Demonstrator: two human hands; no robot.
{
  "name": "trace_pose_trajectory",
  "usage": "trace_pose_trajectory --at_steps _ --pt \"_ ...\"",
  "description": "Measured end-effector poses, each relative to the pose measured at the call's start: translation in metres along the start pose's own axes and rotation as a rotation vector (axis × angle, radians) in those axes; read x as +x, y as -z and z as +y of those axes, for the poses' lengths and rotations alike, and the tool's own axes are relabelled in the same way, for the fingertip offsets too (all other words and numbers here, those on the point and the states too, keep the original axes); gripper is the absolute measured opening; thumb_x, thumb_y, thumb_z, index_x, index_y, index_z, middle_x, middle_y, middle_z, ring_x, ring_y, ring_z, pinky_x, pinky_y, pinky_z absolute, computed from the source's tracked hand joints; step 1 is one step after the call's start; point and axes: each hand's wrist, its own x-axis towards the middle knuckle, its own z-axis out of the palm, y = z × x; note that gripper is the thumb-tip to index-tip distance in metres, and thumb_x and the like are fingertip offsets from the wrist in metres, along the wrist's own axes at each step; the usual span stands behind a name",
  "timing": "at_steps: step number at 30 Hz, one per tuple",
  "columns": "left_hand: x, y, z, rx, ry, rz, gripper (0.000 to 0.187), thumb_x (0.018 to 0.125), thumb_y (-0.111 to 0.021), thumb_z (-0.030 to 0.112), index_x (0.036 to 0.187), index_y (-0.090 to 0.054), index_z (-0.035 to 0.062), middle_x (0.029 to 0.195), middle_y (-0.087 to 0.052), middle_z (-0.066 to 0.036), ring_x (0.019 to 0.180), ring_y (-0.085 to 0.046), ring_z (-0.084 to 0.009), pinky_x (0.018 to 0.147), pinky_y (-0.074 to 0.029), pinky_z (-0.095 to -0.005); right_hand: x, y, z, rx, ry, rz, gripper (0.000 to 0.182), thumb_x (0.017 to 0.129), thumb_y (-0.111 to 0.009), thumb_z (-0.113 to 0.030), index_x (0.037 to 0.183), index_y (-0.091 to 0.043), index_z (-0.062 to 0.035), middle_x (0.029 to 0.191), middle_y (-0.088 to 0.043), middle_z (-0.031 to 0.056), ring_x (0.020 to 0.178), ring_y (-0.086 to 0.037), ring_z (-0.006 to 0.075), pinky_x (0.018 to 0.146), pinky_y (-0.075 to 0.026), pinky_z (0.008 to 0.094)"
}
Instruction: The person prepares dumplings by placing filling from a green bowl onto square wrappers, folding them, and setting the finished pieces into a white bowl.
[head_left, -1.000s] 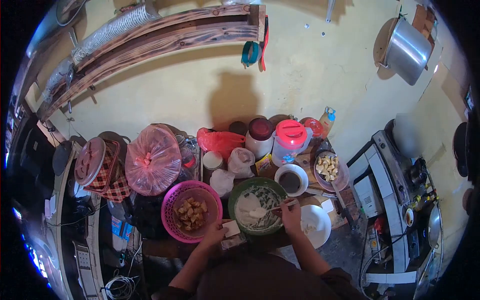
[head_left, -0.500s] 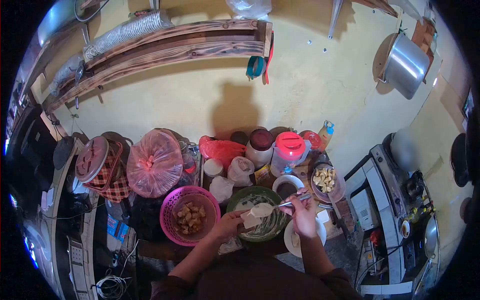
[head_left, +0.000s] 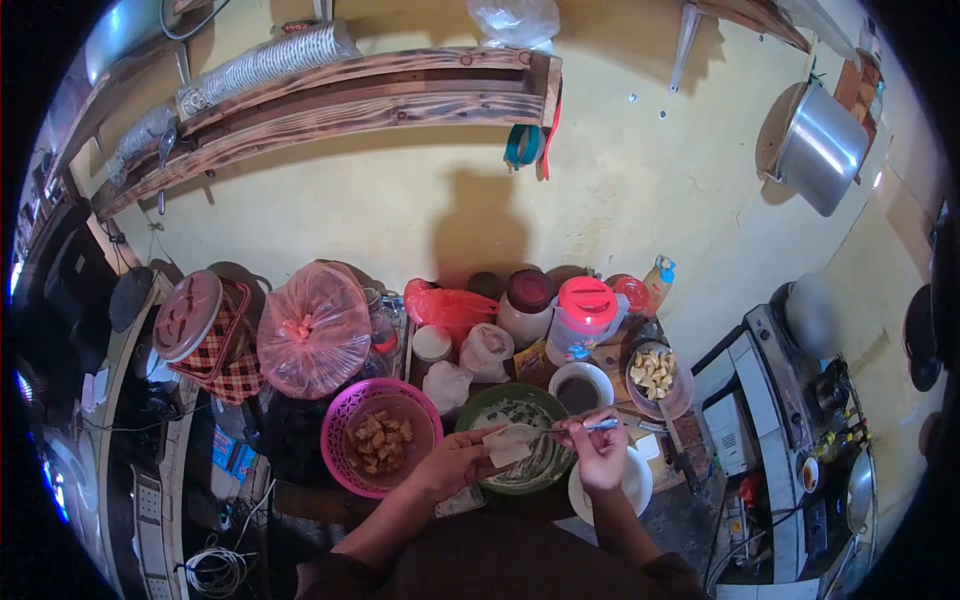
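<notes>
Over the left part of the green bowl (head_left: 550, 470), my left hand (head_left: 455, 463) is closed on a flat, pale wrapper-like piece (head_left: 510, 445). My right hand (head_left: 598, 455) grips a metal spoon (head_left: 590, 426) by its handle; the spoon's tip reaches the right side of the pale piece. White paste smears the inside of the bowl. Behind my right hand stands a bowl of dark liquid (head_left: 578, 393). Beneath that hand is a white plate (head_left: 637, 487). On the left, a pink basket (head_left: 333, 455) holds brown chunks (head_left: 380, 443).
Pale cut pieces fill a bowl (head_left: 653, 373) at the right, beside a knife (head_left: 680, 455). Along the wall stand a red-lidded pitcher (head_left: 585, 315), a dark-lidded jar (head_left: 527, 310) and a large tied pink bag (head_left: 313, 330). A stove (head_left: 790, 370) is at the far right.
The spoon has tilted flatter, and the white lump seen on it before no longer stands up over the pale piece. Both hands have shifted slightly, and the whole view has moved a little.
</notes>
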Motion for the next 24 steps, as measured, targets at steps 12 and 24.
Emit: trace_pose_trajectory --at_steps 12,24 --pt "-0.008 -0.001 0.009 -0.108 0.013 -0.037 0.038 0.087 -0.039 -0.003 0.124 -0.037 -0.0110 0.124 -0.047 -0.019 0.114 -0.049 -0.0272 0.100 -0.039 -0.0396 -0.014 0.005 0.005 0.395 -0.130 0.013 0.019 0.079 -0.053 0.005 0.082 -0.044 -0.0110 0.086 -0.056 0.0059 0.089 -0.060 0.0216 0.080 -0.053 0.0427" --pt "-0.018 0.001 0.012 -0.067 0.083 -0.072 0.042 0.087 -0.041 -0.001 0.126 -0.033 -0.0115 0.123 -0.046 -0.021 0.111 -0.051 -0.0296 0.100 -0.040 -0.0372 -0.013 0.012 -0.001 0.461 -0.242 0.002 0.020 0.079 -0.052 0.005 0.082 -0.043 -0.0121 0.086 -0.056 0.0065 0.088 -0.059 0.0211 0.077 -0.054 0.0375"
